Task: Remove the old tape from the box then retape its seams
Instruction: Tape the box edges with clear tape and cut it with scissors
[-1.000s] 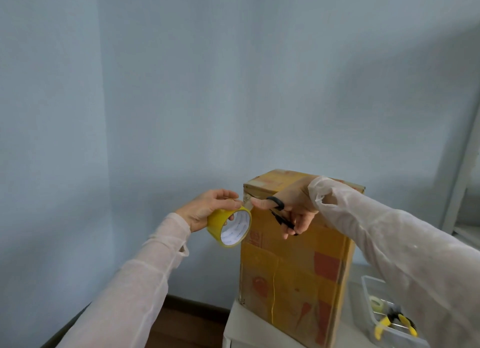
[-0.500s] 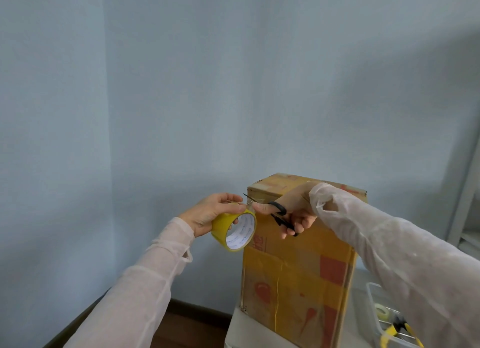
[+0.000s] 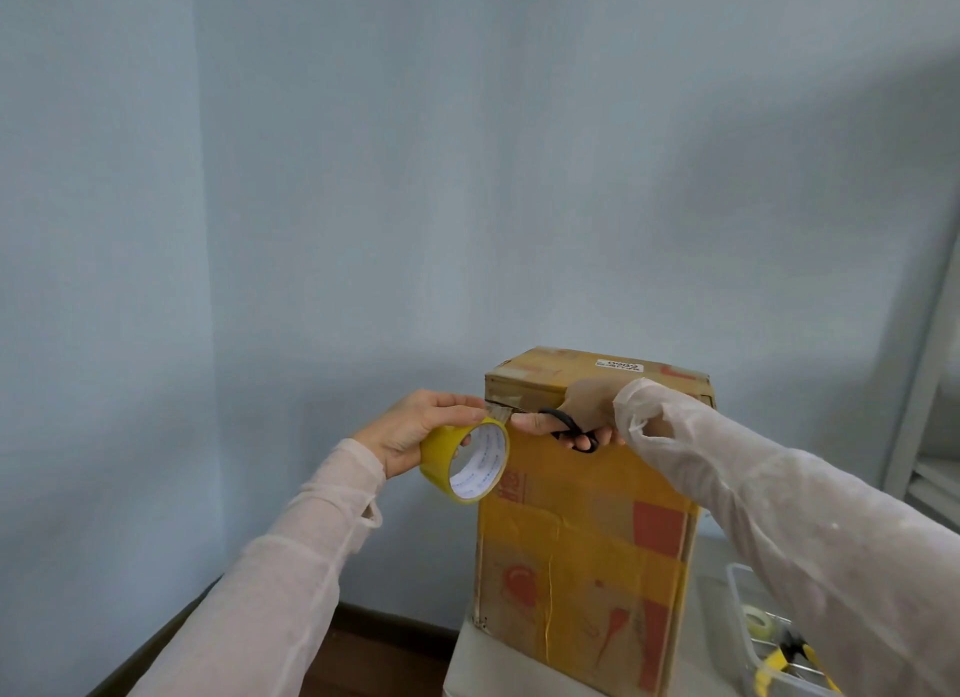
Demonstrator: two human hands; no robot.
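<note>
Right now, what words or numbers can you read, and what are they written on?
"0089", as far as it can be made out: on the white label on top of the cardboard box; the smaller line under it is too blurred to read.
Too blurred to read: the red print on the box's front, upper left.
Too small to read: the blue print inside the core of the yellow tape roll.

Both our arms reach forward in pale, sheer sleeves, with the hands level and close together. Our left hand [image 3: 410, 428] curls round a yellow roll of tape [image 3: 439, 454], thumb on top. Our right hand [image 3: 584, 402] grips black-handled scissors [image 3: 571, 428], thumb through one loop, fingers [image 3: 605, 436] curled beneath.
</note>
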